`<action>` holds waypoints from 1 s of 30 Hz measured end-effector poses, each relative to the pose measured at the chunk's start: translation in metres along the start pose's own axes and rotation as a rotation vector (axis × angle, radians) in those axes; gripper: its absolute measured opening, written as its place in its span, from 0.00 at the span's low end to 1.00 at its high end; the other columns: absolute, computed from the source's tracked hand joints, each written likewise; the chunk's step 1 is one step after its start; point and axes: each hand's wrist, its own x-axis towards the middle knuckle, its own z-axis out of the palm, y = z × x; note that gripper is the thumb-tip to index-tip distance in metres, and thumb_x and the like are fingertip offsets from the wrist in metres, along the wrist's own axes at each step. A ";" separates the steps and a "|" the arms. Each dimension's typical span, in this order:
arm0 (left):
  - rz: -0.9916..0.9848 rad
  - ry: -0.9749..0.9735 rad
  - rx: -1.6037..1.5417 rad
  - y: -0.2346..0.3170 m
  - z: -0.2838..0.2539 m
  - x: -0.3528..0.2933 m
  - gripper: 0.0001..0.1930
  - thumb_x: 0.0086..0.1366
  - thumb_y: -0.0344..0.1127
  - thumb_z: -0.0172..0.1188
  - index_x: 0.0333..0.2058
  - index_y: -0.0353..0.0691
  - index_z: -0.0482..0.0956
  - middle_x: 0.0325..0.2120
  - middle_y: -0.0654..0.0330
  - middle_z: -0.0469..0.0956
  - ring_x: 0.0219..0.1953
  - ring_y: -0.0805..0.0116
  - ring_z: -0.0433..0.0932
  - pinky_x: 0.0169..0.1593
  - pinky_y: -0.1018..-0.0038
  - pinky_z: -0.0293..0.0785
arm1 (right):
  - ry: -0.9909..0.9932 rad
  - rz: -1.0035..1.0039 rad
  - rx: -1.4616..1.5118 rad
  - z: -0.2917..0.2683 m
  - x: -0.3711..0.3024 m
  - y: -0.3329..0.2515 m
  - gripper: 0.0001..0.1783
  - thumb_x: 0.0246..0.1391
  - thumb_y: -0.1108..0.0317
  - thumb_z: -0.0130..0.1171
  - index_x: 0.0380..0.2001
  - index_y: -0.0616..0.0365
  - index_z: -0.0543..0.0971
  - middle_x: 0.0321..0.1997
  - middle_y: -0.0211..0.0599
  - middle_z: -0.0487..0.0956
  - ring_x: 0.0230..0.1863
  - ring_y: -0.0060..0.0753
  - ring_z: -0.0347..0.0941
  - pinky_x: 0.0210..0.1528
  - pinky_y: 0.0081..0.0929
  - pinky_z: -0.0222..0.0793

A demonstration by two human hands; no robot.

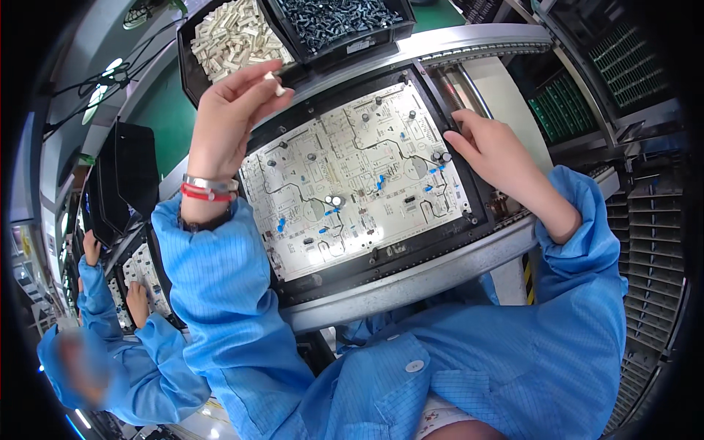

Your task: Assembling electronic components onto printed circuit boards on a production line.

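My left hand point(238, 110) is raised over the far left part of a black carrier frame point(381, 253). Its thumb and fingers pinch a small white block-shaped component point(276, 83). Within the frame lies a pale circuit board point(352, 176) with printed markings, small black and white cylindrical capacitors and several blue parts. My right hand point(488, 147) is at the right edge of the frame, its thumb and forefinger apart and nothing visible between them; its other fingers are partly hidden. Just beyond my left hand stands a black bin of similar white components point(238, 40).
Beside the white parts, a second black bin holds dark small parts point(337, 18). Metal conveyor rails point(440, 271) run along the board's near and far sides. At the left, a co-worker in blue point(158, 367) handles another board point(147, 275). Slotted racks point(653, 257) line the right.
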 end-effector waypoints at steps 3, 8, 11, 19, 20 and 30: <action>-0.095 -0.112 -0.006 -0.004 0.011 -0.015 0.13 0.61 0.27 0.56 0.44 0.29 0.74 0.38 0.53 0.77 0.37 0.67 0.80 0.42 0.79 0.77 | 0.029 0.040 0.055 0.005 0.002 0.005 0.16 0.55 0.64 0.54 0.42 0.66 0.71 0.21 0.42 0.74 0.22 0.39 0.71 0.27 0.31 0.65; -0.078 -0.262 -0.156 -0.020 0.051 -0.028 0.06 0.56 0.24 0.60 0.33 0.36 0.74 0.37 0.54 0.78 0.37 0.69 0.79 0.43 0.78 0.75 | 0.014 -0.042 0.103 0.013 -0.002 0.009 0.17 0.54 0.65 0.54 0.43 0.65 0.70 0.20 0.41 0.73 0.21 0.38 0.70 0.26 0.32 0.64; -0.083 -0.331 -0.148 -0.038 0.083 -0.016 0.07 0.55 0.22 0.61 0.34 0.36 0.74 0.37 0.55 0.78 0.37 0.71 0.79 0.42 0.78 0.74 | -0.148 -0.059 0.312 0.017 0.004 0.022 0.19 0.53 0.65 0.57 0.44 0.67 0.68 0.21 0.40 0.73 0.23 0.37 0.71 0.26 0.31 0.64; -0.365 -0.221 -0.018 -0.059 0.116 -0.007 0.11 0.53 0.23 0.63 0.36 0.35 0.78 0.29 0.62 0.79 0.26 0.79 0.74 0.30 0.85 0.69 | -0.348 -0.124 0.367 0.019 0.017 0.051 0.23 0.55 0.62 0.56 0.47 0.65 0.63 0.23 0.40 0.72 0.25 0.34 0.70 0.27 0.28 0.65; -0.298 -0.236 -0.047 -0.065 0.115 -0.008 0.12 0.53 0.24 0.63 0.38 0.33 0.78 0.31 0.61 0.79 0.28 0.78 0.76 0.33 0.84 0.71 | -0.374 -0.124 0.433 0.019 0.018 0.056 0.22 0.55 0.62 0.55 0.47 0.64 0.63 0.23 0.39 0.73 0.26 0.33 0.70 0.29 0.28 0.65; -0.317 -0.169 0.032 -0.078 0.125 -0.012 0.13 0.55 0.23 0.61 0.41 0.30 0.77 0.38 0.56 0.78 0.40 0.71 0.77 0.47 0.78 0.72 | -0.373 -0.071 0.506 0.003 0.020 0.062 0.23 0.58 0.59 0.51 0.52 0.61 0.66 0.25 0.38 0.75 0.27 0.29 0.69 0.31 0.26 0.64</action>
